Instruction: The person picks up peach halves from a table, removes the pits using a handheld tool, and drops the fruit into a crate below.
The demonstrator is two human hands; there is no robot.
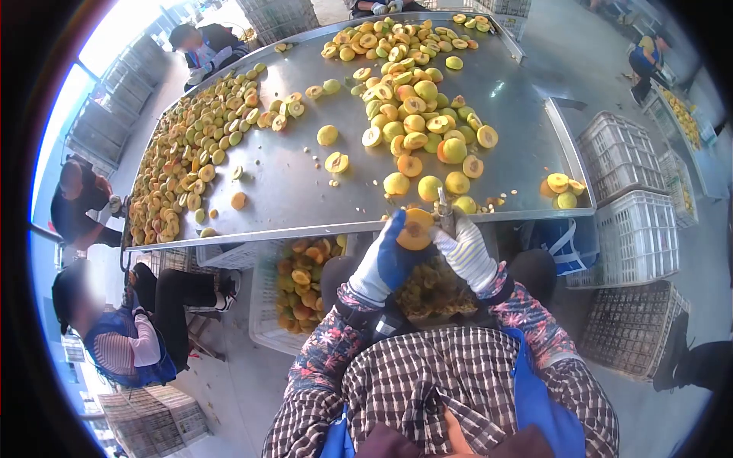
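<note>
My left hand [385,259], in a white glove with blue palm coating, is closed around a halved yellow peach [414,229] just in front of the table's near edge. The cut face with its orange-brown centre shows. Beside it my right hand [467,250], in a striped white glove, is closed on a slim metal tool [442,201] that sticks up past the fingers; its lower part is hidden in the glove. The right fingertips are at the peach's right side. Whole peaches [429,188] lie on the table right beyond both hands.
A metal table [282,179] carries a central pile of peaches [412,114] and many halves [183,168] at left. Below stand a crate of peach halves [301,286] and a container of scraps [435,290]. Stacked crates [632,237] stand right. Co-workers sit along the left [126,336].
</note>
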